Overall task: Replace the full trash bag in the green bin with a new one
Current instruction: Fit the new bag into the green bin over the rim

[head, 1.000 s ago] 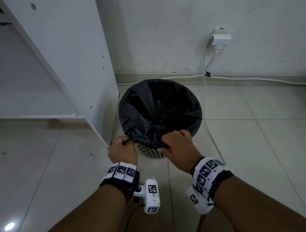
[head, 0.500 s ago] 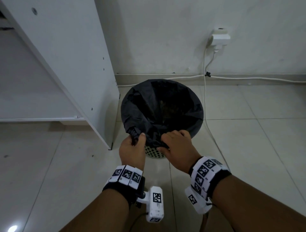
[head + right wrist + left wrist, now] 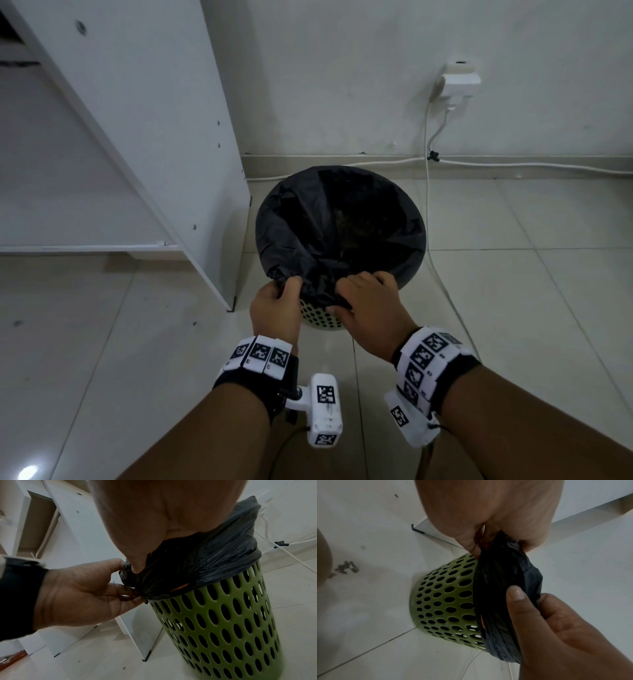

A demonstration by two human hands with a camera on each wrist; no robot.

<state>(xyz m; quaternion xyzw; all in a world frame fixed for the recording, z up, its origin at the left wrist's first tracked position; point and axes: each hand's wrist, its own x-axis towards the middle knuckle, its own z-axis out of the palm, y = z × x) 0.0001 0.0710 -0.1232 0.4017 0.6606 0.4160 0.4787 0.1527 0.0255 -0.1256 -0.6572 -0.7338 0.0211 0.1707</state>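
The black trash bag (image 3: 339, 226) sits in the green bin (image 3: 223, 622), just right of centre in the head view, its mouth folded down over the rim all the way round. The bin stands upright on the tiled floor (image 3: 513, 308), close beside the white cabinet panel (image 3: 154, 120) at the upper left of the frame and just in front of the wall.

You are at the first step: freeing the old bag from the rim. Your left hand (image 3: 275, 310) pinches a bunched fold of the bag's edge at the near left of the rim, thumb on top and fingers curled beneath. Your right hand (image 3: 368, 308) grasps the folded edge just beside it, fingers hooked over the top and thumb (image 3: 516, 595) pressed against the outer fold. Both hands hold plastic; neither is free.

Only the near edge looks gathered. The far side of the bag is still stretched over the rim, so I judge the next move is to peel the fold upward and work round the rim until the whole edge is loose, then draw it together and lift. The bin is light and perforated, so it may rise with the bag; be ready to steady it.

A white cable (image 3: 428, 192) runs down from the wall plug (image 3: 459, 80) at the upper right and along the floor just right of the bin. No new bag is in view.
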